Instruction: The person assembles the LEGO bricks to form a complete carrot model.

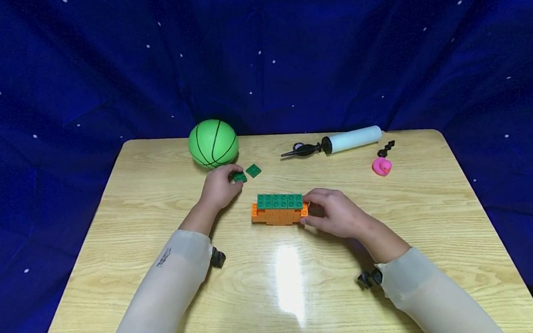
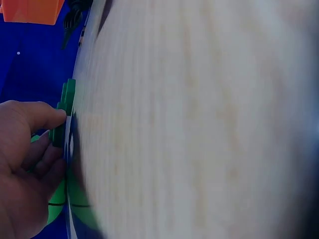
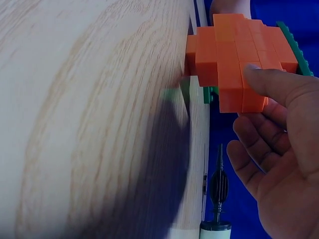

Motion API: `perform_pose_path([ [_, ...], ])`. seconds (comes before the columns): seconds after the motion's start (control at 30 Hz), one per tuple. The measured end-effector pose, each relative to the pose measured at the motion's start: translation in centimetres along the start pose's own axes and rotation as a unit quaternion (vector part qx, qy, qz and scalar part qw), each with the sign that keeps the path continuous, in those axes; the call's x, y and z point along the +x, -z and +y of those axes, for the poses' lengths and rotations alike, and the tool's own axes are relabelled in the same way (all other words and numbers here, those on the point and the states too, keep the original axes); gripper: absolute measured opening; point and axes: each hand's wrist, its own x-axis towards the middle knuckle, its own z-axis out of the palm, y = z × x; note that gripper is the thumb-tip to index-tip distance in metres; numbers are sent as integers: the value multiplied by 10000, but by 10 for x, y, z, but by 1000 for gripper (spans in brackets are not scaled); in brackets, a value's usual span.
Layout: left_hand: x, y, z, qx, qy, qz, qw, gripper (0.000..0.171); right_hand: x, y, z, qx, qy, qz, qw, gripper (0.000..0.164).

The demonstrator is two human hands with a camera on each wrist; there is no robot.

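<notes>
My left hand (image 1: pixel 219 188) has its thumb and fingers about a small green toy brick (image 1: pixel 240 177) on the table, pinching it at its edges. Just beyond it lies a second green brick (image 1: pixel 254 170), flat with its studs up. In the left wrist view, the thumb and fingertips of that hand (image 2: pixel 22 149) meet the green brick (image 2: pixel 57 133). At the middle of the table, my right hand (image 1: pixel 339 214) holds the right end of an orange brick build (image 1: pixel 279 217). A row of green bricks (image 1: pixel 280 201) tops it. The right wrist view shows its stepped orange side (image 3: pixel 237 55), thumb pressed on it.
A green ball (image 1: pixel 213 143) with black lines sits at the back left, close behind my left hand. Along the back edge lies a pale blue hand pump (image 1: pixel 355 139) with a black nozzle. Farther right are a pink rubber duck (image 1: pixel 382 166) and a small black piece (image 1: pixel 386 149).
</notes>
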Motion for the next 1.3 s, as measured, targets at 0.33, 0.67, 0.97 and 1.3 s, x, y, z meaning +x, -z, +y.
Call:
perform_pose_path([
  [0.33,-8,5,-2,-311,-261,127,9991,30,0,0,0,35,-3,35,10000,44],
  [0.67,-24,16,4,-849,-383,89,9956,23,0,1,-1,11,-42,15,10000,44],
  [0.97,-39,30,20,-1318,-731,34,9886,26,0,0,0,13,-66,21,10000,44],
  [1.3,-56,39,30,-1632,-1142,92,9799,27,1,0,1,27,-41,38,10000,44],
])
